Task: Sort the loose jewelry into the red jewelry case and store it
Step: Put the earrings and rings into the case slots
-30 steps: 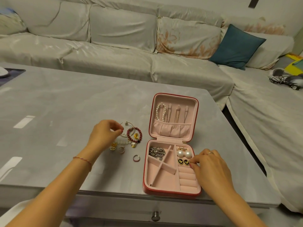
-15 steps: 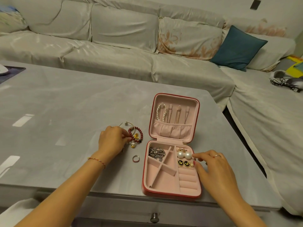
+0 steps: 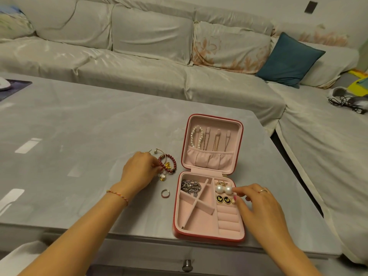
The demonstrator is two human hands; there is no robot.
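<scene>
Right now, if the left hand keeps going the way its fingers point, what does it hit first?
The left hand points right, toward the case. Its fingertips are already at the red bead bracelet, so that comes first; beyond it is the red jewelry case. Contact itself is hard to judge from this view.

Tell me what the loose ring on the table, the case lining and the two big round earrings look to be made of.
The ring looks like polished silver-toned metal: it glints grey. The case lining looks like matte pink velvet or suede-like fabric, with soft gathers at the lid pocket. The two round earrings look like glossy pearls, real or imitation, with bright white highlights.
</scene>
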